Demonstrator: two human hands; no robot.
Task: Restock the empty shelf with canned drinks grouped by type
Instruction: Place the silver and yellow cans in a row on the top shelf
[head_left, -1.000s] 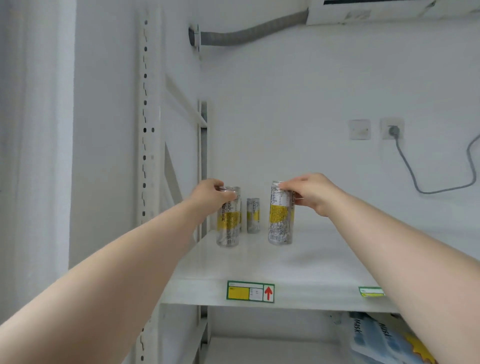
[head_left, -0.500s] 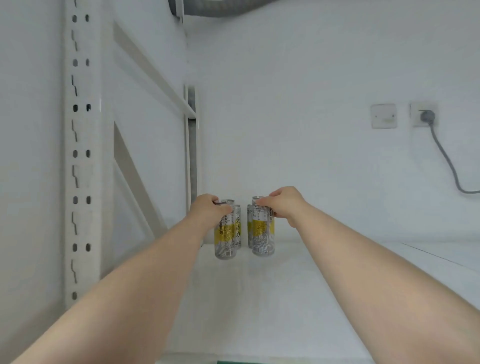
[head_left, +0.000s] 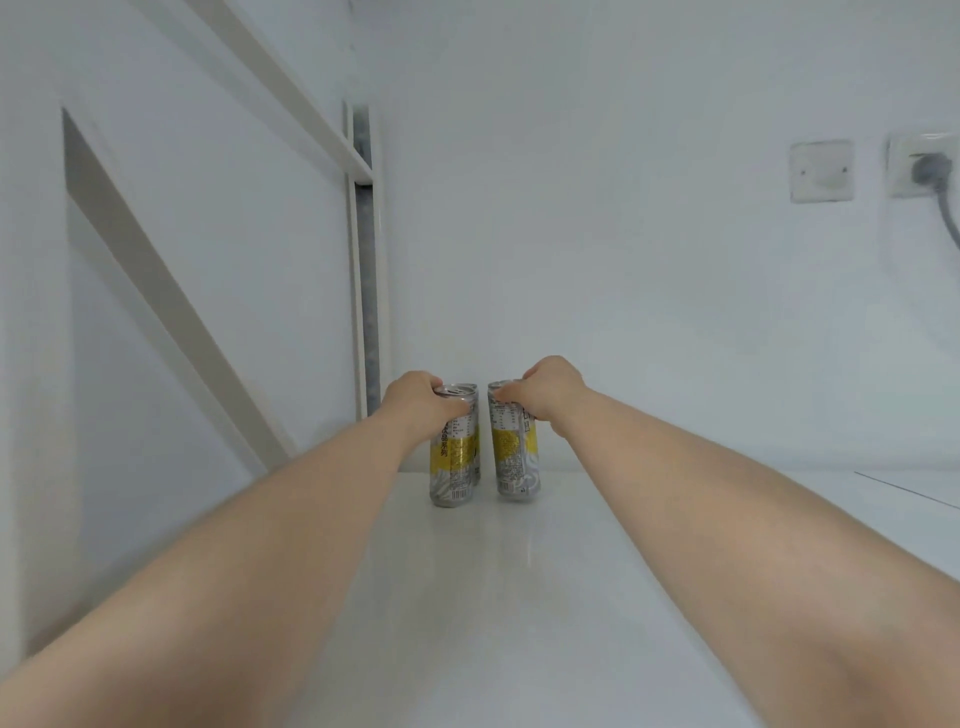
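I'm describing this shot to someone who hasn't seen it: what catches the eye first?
Two bare arms reach deep onto a white shelf, the left hand and right hand each gripping the top of a silver-and-yellow can. The cans stand upright, close together, near the back left corner.

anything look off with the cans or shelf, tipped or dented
Nothing stands out. The left hand and right hand each grip an upright silver-and-yellow can, left can and right can, standing side by side on the white shelf.
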